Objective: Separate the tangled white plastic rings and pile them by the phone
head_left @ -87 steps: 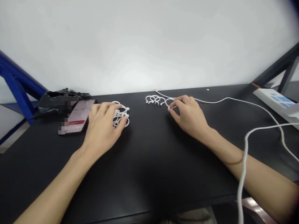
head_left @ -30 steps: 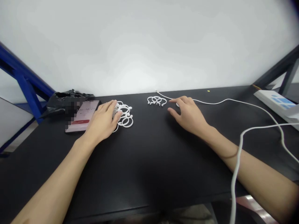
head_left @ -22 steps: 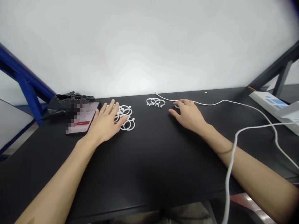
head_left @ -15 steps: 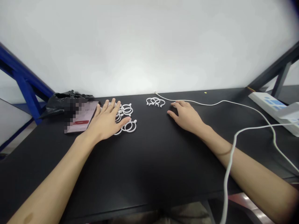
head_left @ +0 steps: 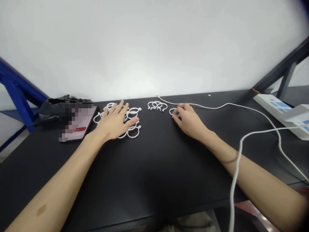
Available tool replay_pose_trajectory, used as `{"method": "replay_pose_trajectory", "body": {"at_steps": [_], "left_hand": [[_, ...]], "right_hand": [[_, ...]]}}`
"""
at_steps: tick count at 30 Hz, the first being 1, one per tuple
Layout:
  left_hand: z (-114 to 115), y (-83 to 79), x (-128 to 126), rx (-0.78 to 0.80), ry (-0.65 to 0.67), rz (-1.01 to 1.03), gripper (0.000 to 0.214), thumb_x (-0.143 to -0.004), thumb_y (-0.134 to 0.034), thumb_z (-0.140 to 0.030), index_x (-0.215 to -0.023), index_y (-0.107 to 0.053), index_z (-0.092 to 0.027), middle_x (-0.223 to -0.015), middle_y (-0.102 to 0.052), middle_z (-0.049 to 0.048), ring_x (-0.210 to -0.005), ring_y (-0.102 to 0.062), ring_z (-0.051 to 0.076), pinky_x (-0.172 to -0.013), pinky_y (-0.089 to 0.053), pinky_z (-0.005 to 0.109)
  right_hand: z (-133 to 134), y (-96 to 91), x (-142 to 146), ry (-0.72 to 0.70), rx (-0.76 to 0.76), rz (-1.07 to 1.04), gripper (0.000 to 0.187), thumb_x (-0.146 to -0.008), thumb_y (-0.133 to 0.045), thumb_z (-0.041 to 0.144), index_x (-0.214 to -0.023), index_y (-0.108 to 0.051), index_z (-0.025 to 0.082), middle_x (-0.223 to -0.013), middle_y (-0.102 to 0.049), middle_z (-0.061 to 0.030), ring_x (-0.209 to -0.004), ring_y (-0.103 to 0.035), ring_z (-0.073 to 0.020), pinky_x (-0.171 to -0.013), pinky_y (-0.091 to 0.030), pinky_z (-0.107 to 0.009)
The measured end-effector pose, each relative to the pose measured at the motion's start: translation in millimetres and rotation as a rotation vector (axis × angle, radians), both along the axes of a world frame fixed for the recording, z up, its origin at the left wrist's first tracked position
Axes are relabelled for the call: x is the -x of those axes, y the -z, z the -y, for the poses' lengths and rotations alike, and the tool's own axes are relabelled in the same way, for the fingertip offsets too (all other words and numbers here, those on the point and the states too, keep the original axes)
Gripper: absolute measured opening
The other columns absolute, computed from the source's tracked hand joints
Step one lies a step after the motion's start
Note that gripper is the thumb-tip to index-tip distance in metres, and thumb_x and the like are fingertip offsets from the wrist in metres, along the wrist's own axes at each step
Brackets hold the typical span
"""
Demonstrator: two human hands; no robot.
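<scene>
My left hand [head_left: 115,122] lies flat with fingers spread on a loose pile of white plastic rings [head_left: 131,124], which lies scattered around it on the black table [head_left: 149,167]. My right hand [head_left: 189,120] rests to the right, fingers curled, its fingertips pinching a single white ring [head_left: 173,111]. Just left of that ring a short row of several overlapping white rings [head_left: 156,105] lies near the table's back edge.
A phone [head_left: 76,124] lies left of my left hand, with a black plastic bag [head_left: 61,103] behind it. A white cable [head_left: 241,141] runs from the back edge across the right side and over my right forearm. A white power strip [head_left: 282,111] sits far right.
My left hand has flattened and spread the ring pile outward over the table. My right hand has drawn back slightly and closed its fingertips on a single ring beside the row.
</scene>
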State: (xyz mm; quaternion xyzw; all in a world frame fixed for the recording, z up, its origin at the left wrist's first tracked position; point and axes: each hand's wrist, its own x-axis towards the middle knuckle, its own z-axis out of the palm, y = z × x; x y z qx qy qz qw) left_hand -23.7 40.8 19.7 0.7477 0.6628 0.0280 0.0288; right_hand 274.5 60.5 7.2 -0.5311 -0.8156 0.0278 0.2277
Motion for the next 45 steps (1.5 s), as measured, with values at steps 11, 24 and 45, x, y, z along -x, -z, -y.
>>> {"method": "replay_pose_trajectory", "body": {"at_steps": [11,24,45], "left_hand": [[14.1,-3.0,-1.7,-0.121,0.087,-0.042,0.079,-0.097,-0.021,-0.064,-0.154,-0.029,-0.011,-0.162,-0.026,0.0142,-0.150,-0.019,0.037,-0.121,-0.008,0.061],[49.5,-1.1,-51.4,-0.516,0.534,0.057,0.042,-0.095,-0.057,-0.040,-0.122,-0.058,-0.009,-0.101,-0.072,0.0110,-0.101,-0.062,0.027,-0.095,-0.047,0.041],[56.6,-8.4,-54.7,-0.711,0.584,-0.049,0.034,-0.094,-0.059,-0.028,-0.121,-0.058,-0.007,-0.108,-0.072,0.0111,-0.096,-0.065,0.027,-0.086,-0.048,0.042]], "right_hand": [[24.7,-15.3,19.5,-0.349,0.050,-0.227,0.007,-0.094,-0.059,0.024,-0.097,-0.063,0.020,-0.108,-0.066,-0.0073,-0.093,-0.063,-0.0179,-0.086,-0.051,-0.034],[48.1,-16.4,32.2,-0.545,0.000,-0.162,0.025,-0.096,-0.057,0.025,-0.121,-0.055,0.022,-0.117,-0.069,-0.0077,-0.102,-0.068,-0.0200,-0.085,-0.057,-0.034],[49.1,-19.3,46.6,-0.243,0.666,-0.855,0.020,-0.090,-0.064,0.036,-0.088,-0.063,0.016,-0.070,-0.072,-0.0001,-0.064,-0.070,-0.0130,-0.065,-0.057,-0.025]]}}
